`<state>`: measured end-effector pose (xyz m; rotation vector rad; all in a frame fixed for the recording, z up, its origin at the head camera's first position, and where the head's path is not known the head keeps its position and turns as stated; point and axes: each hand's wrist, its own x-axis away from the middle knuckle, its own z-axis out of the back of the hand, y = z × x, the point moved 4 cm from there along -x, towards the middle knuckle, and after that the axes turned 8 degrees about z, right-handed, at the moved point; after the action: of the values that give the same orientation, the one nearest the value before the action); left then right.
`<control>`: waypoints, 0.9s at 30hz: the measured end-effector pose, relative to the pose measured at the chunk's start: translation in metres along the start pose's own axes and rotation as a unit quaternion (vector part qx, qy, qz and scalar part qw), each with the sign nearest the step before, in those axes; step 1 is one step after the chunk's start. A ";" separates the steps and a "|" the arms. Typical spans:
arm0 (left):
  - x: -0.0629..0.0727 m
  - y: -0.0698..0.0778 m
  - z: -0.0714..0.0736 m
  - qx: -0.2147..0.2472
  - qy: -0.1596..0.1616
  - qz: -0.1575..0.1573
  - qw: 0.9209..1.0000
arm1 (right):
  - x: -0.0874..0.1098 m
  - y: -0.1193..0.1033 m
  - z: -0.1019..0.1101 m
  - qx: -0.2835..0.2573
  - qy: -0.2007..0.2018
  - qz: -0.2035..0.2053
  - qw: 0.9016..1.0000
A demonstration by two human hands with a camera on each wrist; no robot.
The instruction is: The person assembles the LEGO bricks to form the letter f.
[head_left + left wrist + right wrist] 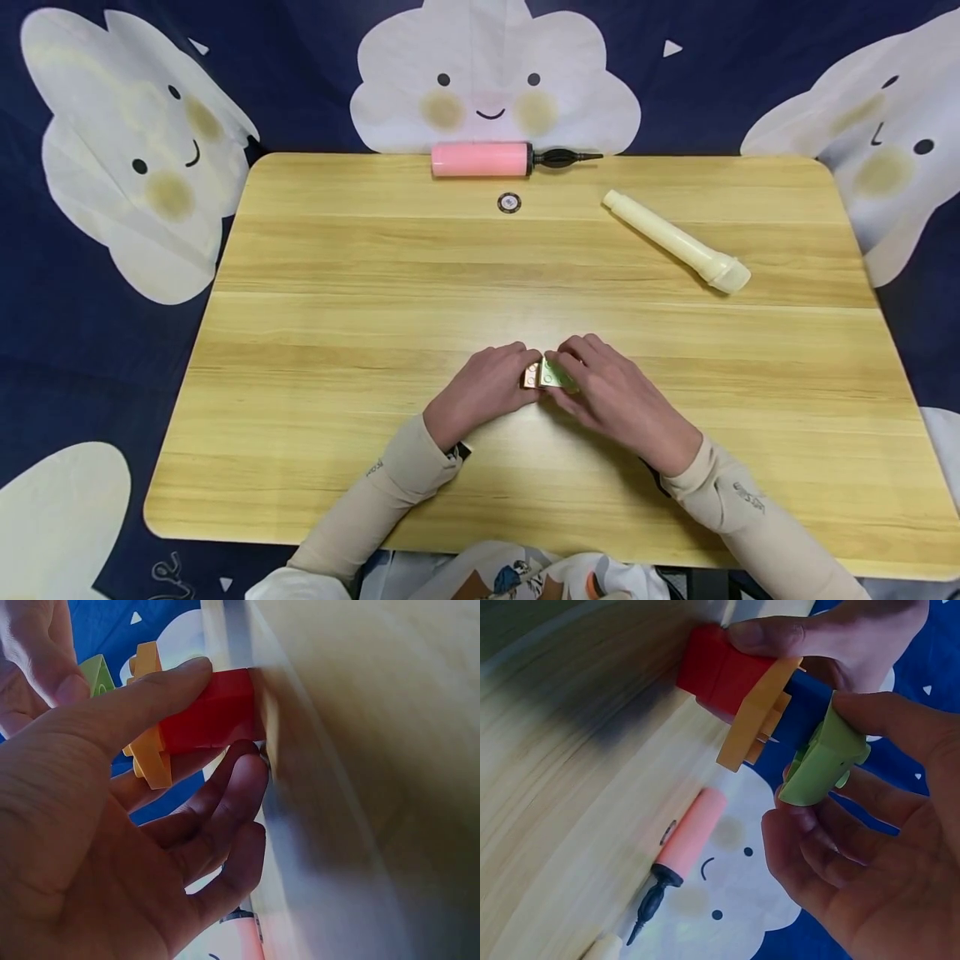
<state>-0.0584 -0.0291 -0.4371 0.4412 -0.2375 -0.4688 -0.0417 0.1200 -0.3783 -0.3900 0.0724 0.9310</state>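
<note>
Over the table (360, 283), the left hand (487, 383) pinches a red toy brick (214, 712) abutting an orange piece (751, 724); the right hand (618, 398) pinches a green brick (823, 763) nearby. Sleeve lettering (748, 497) seems illegible.

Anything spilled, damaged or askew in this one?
Nothing looks spilled or damaged. The one thing askew is the cream tube: it lies aslant on the table, while the pink pump lies along its far edge. That seems harmless. The left hand holds a red block, the right hand a green block.
</note>
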 end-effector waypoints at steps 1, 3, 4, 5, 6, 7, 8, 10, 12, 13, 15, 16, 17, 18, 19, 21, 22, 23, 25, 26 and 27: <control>0.000 0.000 0.000 0.000 0.000 -0.001 1.000 | 0.000 0.000 0.000 0.002 0.002 0.003 1.000; 0.000 0.000 0.000 0.003 -0.004 -0.002 1.000 | 0.000 0.000 -0.001 0.007 0.007 0.008 1.000; 0.001 0.001 0.000 0.003 -0.006 -0.004 1.000 | 0.000 -0.001 -0.001 0.010 0.009 0.011 1.000; 0.001 0.001 0.000 0.002 -0.007 -0.007 1.000 | 0.001 -0.001 -0.002 0.012 0.011 0.014 1.000; 0.001 0.001 0.000 0.000 -0.010 -0.011 1.000 | 0.001 -0.001 -0.002 0.015 0.013 0.018 1.000; 0.001 0.001 0.000 -0.004 -0.012 -0.015 1.000 | 0.001 0.000 -0.002 0.017 0.014 0.020 1.000; 0.002 0.001 0.001 -0.008 -0.015 -0.018 1.000 | 0.002 0.000 -0.003 0.019 0.015 0.023 0.999; 0.002 0.000 0.002 -0.018 -0.020 -0.023 0.999 | 0.002 0.001 -0.002 0.024 0.016 0.027 0.999; 0.002 0.000 0.002 -0.028 -0.024 -0.026 0.999 | 0.002 0.001 -0.001 0.028 0.016 0.030 0.999; 0.002 -0.001 0.003 -0.031 -0.026 -0.028 0.999 | 0.002 0.002 -0.001 0.028 0.015 0.030 0.999; 0.002 -0.001 0.004 -0.032 -0.028 -0.030 0.999 | 0.001 0.003 0.000 0.028 0.015 0.029 0.999; 0.002 -0.002 0.004 -0.030 -0.028 -0.032 0.999 | 0.001 0.003 0.001 0.027 0.014 0.029 0.999; 0.001 -0.002 0.004 -0.027 -0.028 -0.034 0.999 | 0.001 0.004 0.002 0.025 0.015 0.027 0.999; 0.001 -0.001 0.005 -0.023 -0.027 -0.035 0.999 | 0.001 0.004 0.002 0.022 0.016 0.024 0.999; 0.001 -0.001 0.006 -0.018 -0.025 -0.038 0.999 | 0.000 0.005 0.004 0.019 0.018 0.021 0.999; 0.001 -0.001 0.007 -0.005 -0.020 -0.043 0.999 | -0.001 0.006 0.007 0.011 0.022 0.013 1.000; 0.001 0.000 0.008 0.001 -0.019 -0.046 0.999 | -0.002 0.007 0.009 0.006 0.026 0.008 1.000; 0.000 0.000 0.008 0.010 -0.019 -0.047 0.999 | -0.002 0.008 0.011 0.000 0.029 0.003 1.000; 0.000 0.000 0.009 0.024 -0.020 -0.050 0.998 | -0.003 0.009 0.014 -0.010 0.036 -0.005 0.999; 0.000 0.000 0.010 0.032 -0.022 -0.050 0.998 | -0.003 0.010 0.015 -0.014 0.040 -0.008 0.999; 0.000 0.000 0.011 0.040 -0.025 -0.049 0.998 | -0.003 0.011 0.017 -0.019 0.044 -0.011 0.999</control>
<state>-0.0616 -0.0325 -0.4277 0.5217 -0.2846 -0.5690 -0.0543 0.1294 -0.3653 -0.4676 0.1312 0.8945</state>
